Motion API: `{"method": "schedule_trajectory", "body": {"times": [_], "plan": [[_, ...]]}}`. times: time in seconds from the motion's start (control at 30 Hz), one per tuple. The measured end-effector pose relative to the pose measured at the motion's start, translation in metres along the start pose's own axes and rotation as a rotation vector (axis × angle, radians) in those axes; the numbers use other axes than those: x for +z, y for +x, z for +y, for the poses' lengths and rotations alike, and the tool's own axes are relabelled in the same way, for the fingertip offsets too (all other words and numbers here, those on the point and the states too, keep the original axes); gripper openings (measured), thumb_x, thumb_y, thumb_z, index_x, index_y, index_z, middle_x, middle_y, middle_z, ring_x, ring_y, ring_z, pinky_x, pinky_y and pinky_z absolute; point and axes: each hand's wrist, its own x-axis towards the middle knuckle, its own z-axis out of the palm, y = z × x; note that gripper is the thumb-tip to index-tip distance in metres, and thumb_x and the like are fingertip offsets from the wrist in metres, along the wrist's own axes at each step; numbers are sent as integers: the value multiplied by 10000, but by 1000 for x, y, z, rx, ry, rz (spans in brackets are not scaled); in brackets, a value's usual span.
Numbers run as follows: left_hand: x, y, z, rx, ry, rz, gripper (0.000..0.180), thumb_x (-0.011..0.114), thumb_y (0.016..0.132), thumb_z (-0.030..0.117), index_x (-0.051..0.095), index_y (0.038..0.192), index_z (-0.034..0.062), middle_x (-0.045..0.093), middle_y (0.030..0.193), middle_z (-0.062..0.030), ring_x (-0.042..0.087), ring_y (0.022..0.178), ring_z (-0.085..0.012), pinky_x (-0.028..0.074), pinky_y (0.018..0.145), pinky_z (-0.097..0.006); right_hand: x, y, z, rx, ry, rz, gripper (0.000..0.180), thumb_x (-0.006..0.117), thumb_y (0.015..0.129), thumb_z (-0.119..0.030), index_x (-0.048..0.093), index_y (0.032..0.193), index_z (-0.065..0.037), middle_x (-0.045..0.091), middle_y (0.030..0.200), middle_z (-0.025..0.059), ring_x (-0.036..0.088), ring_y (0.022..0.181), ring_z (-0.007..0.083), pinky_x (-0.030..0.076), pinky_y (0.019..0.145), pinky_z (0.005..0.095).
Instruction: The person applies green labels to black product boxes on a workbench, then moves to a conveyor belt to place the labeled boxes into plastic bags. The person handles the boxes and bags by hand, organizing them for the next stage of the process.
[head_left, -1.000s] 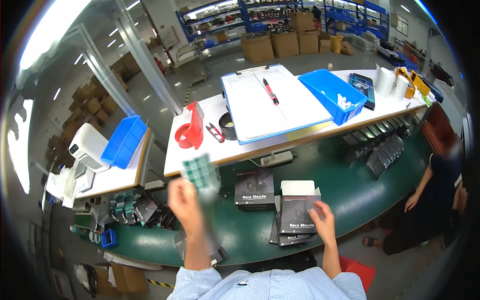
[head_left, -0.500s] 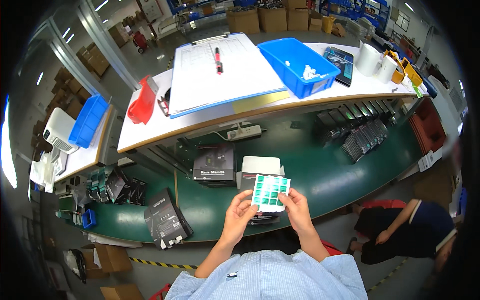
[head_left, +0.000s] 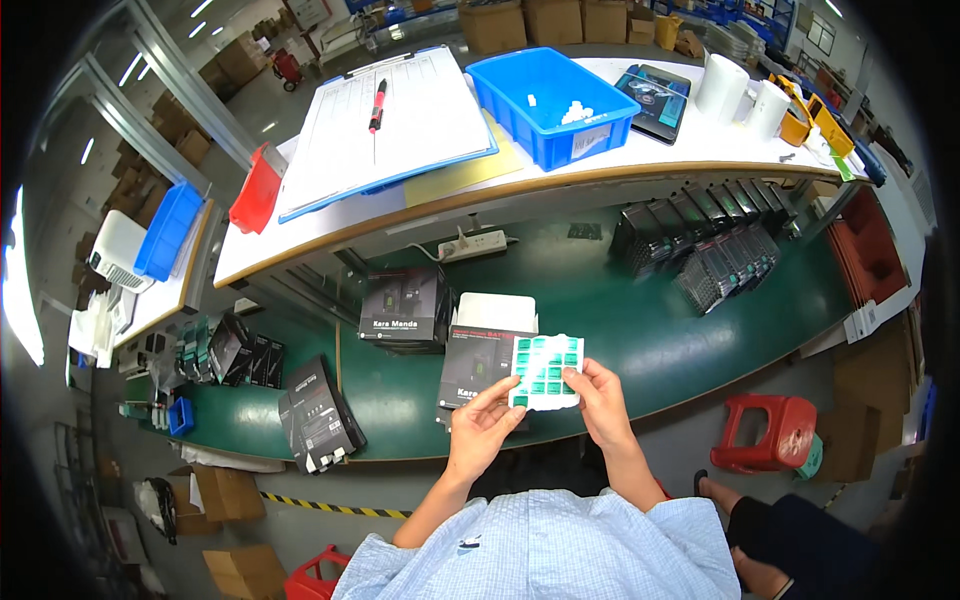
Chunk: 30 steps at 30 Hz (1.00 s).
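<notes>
A white sheet of shiny green rectangular stickers (head_left: 546,372) is held up in front of me in both hands. My left hand (head_left: 484,420) is closed on its lower left corner, with thumb and fingers pinching the edge. On the other side, my right hand (head_left: 600,398) grips the right edge, its thumb lying over the stickers. Just behind the sheet stands a black printed box (head_left: 470,368) with a white flap (head_left: 497,312) raised at its back. The sheet hides part of that box.
Another black box (head_left: 402,305) sits left of the open one, and a flat black carton (head_left: 318,415) lies near the left front edge. Several black devices (head_left: 730,268) stand at the right. A shelf above holds a clipboard (head_left: 400,120) and a blue bin (head_left: 560,110). A red stool (head_left: 765,433) is at right.
The view has shifted. The sticker sheet now lies farther right against the open box, showing more of its dark front. The person at right has moved off the red stool, lower in view.
</notes>
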Motion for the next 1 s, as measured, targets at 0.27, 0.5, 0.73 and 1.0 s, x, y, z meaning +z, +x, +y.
{"method": "schedule_trajectory", "body": {"times": [0.27,0.5,0.73,1.0], "plan": [[-12,2,3,31,-88,54,343,574,821,-61,504,1156,-50,581,1027,-95,569,902,-116,477,810,-246,-3,-3,1,-14,-69,-134,432,639,794,-24,446,1176,34,595,1038,109,578,923,144,461,828,262],[-52,20,33,-186,377,-356,314,510,776,-57,554,1083,-7,593,912,-59,556,794,-93,464,740,-227,-5,0,-5,-193,-483,-389,669,713,740,-78,360,1300,19,560,1107,116,547,987,178,451,834,289],[-47,18,39,-21,234,-147,382,597,816,-19,485,1181,-6,583,895,-48,546,836,-79,452,741,-219,46,-4,11,112,-558,-244,197,613,858,-188,618,933,-5,615,773,8,550,712,49,447,615,208],[-73,12,29,-176,229,-110,257,625,816,24,571,1058,-45,620,951,-84,576,856,-107,474,779,-240,56,3,35,52,-312,-175,191,561,887,-148,612,978,12,612,787,0,545,714,51,436,644,197]]}}
